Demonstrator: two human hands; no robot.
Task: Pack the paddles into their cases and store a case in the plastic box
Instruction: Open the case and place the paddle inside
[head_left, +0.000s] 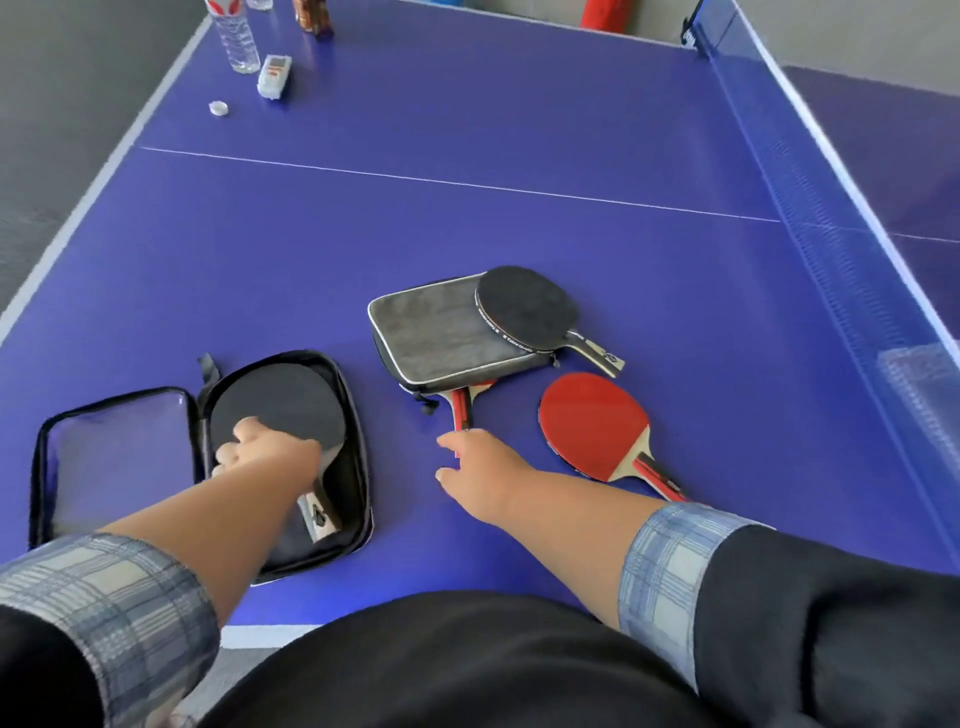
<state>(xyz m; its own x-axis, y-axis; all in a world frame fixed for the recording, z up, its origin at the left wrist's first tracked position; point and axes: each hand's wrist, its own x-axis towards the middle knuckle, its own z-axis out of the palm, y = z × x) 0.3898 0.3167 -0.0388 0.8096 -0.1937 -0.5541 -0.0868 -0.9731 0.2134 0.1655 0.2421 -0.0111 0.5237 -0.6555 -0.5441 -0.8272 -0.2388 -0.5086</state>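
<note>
Purple-blue table (467, 130) with white lines, blue net (810, 171) far right, black open case (357, 467) near left, black paddle (280, 400) inside, grey case (436, 332) with white piping, second black paddle (524, 304) on top, red paddle (592, 421) near right, blue-grey plaid cuffs (670, 561).

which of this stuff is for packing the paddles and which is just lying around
For the job: open black case, black paddle in it, grey case, second black paddle on top, red-handled paddle poking out at its edge, red paddle.
Lying about: water bottle, bottle cap, small white device.
</note>
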